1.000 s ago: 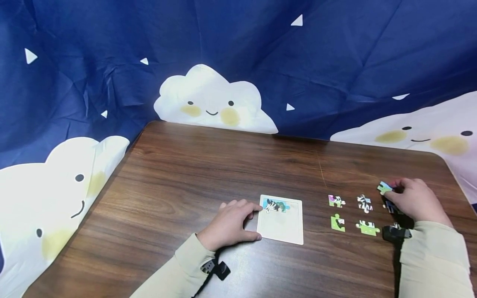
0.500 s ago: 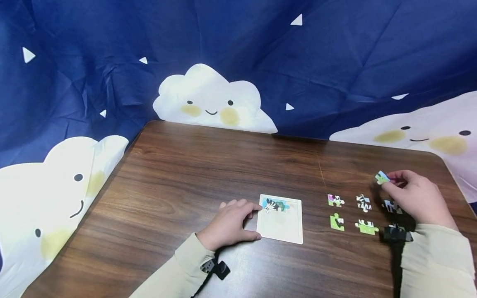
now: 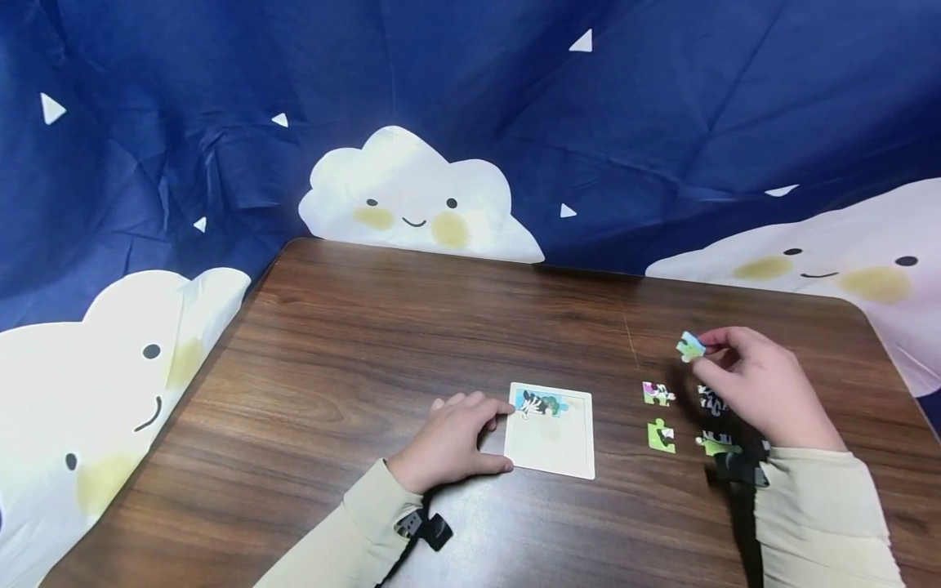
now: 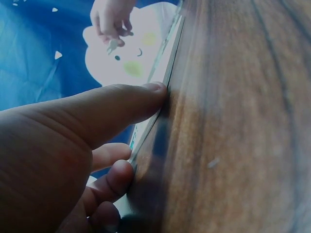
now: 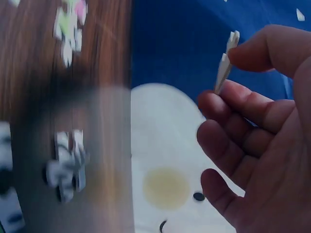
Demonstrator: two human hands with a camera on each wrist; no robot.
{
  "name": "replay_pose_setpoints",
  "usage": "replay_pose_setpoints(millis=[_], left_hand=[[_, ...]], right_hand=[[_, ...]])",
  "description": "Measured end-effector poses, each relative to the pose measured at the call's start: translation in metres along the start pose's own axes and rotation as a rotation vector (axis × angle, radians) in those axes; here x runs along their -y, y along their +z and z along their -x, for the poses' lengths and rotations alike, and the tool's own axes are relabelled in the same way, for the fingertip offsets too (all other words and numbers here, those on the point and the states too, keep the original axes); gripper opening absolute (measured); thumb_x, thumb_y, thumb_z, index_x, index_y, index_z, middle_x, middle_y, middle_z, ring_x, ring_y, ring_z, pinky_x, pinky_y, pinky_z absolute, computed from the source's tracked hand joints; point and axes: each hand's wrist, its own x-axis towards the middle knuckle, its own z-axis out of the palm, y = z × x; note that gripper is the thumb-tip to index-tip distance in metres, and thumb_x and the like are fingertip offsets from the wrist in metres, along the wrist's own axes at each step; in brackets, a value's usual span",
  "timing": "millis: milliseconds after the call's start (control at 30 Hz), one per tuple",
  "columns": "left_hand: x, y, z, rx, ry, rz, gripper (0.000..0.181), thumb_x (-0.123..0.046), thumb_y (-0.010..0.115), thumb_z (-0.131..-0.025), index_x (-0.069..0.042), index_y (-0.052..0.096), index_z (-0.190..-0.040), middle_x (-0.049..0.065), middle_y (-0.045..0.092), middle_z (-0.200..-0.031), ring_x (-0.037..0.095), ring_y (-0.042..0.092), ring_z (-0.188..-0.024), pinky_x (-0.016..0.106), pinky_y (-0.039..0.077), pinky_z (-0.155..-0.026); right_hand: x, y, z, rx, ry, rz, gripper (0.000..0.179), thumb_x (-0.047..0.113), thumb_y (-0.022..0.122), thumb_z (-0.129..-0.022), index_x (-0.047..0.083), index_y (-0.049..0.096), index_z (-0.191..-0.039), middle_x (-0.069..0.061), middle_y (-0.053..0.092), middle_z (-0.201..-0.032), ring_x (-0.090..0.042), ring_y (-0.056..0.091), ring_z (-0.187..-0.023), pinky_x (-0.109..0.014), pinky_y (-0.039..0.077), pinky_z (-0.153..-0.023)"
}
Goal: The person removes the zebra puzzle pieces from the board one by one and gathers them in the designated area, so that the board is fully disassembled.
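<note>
Two hands at work: the left hand (image 3: 452, 433) stays put, fingers (image 4: 116, 109) pressed against the puzzle tray (image 3: 550, 441) on the counter (image 3: 367, 343); the right hand (image 3: 757, 384), pinching a puzzle piece (image 3: 690, 346), has carried it closer to the tray.

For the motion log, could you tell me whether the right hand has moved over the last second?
Yes: the right hand, pinching a puzzle piece, moved left toward the puzzle tray.

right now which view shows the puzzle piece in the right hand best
The head view: the puzzle piece shows its blue and green face, pinched in the right hand above the table. The right wrist view shows only its thin edge. The left wrist view shows it small and far off.
</note>
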Motion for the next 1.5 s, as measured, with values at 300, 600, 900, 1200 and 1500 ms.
replay_pose_setpoints(millis=[300, 600, 900, 1200, 1500], left_hand=[[0.001, 0.0, -0.001, 0.014, -0.016, -0.001, 0.065, -0.051, 0.082, -0.074, -0.026, 0.063, -0.131, -0.014, 0.051, -0.093, 0.008, 0.046, -0.087, 0.031, 0.03, -0.076], [0.001, 0.0, -0.001, 0.015, -0.021, -0.005, 0.066, -0.052, 0.082, -0.074, -0.026, 0.063, -0.131, -0.014, 0.051, -0.093, 0.008, 0.046, -0.087, 0.031, 0.03, -0.076], [0.002, 0.002, -0.001, 0.014, -0.015, -0.008, 0.067, -0.053, 0.082, -0.074, -0.026, 0.062, -0.132, -0.015, 0.05, -0.093, 0.008, 0.046, -0.087, 0.031, 0.03, -0.076], [0.0, 0.001, -0.002, 0.012, -0.007, -0.009, 0.065, -0.052, 0.082, -0.074, -0.026, 0.063, -0.13, -0.014, 0.051, -0.093, 0.008, 0.046, -0.086, 0.031, 0.03, -0.075], [0.0, 0.0, -0.001, 0.0, -0.002, 0.002, 0.065, -0.05, 0.083, -0.074, -0.024, 0.064, -0.13, -0.013, 0.051, -0.092, 0.009, 0.046, -0.086, 0.031, 0.03, -0.075]], right_hand=[[0.029, 0.024, 0.001, 0.063, -0.132, 0.0, 0.024, 0.018, 0.072, -0.083, 0.007, 0.07, -0.104, -0.005, 0.066, -0.095, -0.022, 0.061, -0.081, -0.038, 0.046, -0.069], [0.055, 0.047, 0.002, 0.169, -0.198, 0.026, 0.023, 0.02, 0.071, -0.083, 0.007, 0.07, -0.102, -0.003, 0.064, -0.095, -0.022, 0.057, -0.082, -0.044, 0.046, -0.075], [0.066, 0.066, 0.007, 0.198, -0.27, 0.074, 0.025, 0.019, 0.071, -0.081, 0.006, 0.07, -0.103, -0.006, 0.066, -0.1, -0.029, 0.062, -0.089, -0.053, 0.046, -0.085], [0.074, 0.08, 0.012, 0.247, -0.303, 0.084, 0.024, 0.02, 0.071, -0.078, 0.009, 0.07, -0.099, -0.001, 0.065, -0.097, -0.026, 0.063, -0.091, -0.049, 0.048, -0.083], [0.08, 0.083, 0.013, 0.261, -0.343, 0.096, 0.026, 0.018, 0.07, -0.075, 0.007, 0.07, -0.098, -0.001, 0.065, -0.094, -0.023, 0.062, -0.087, -0.047, 0.049, -0.082]])
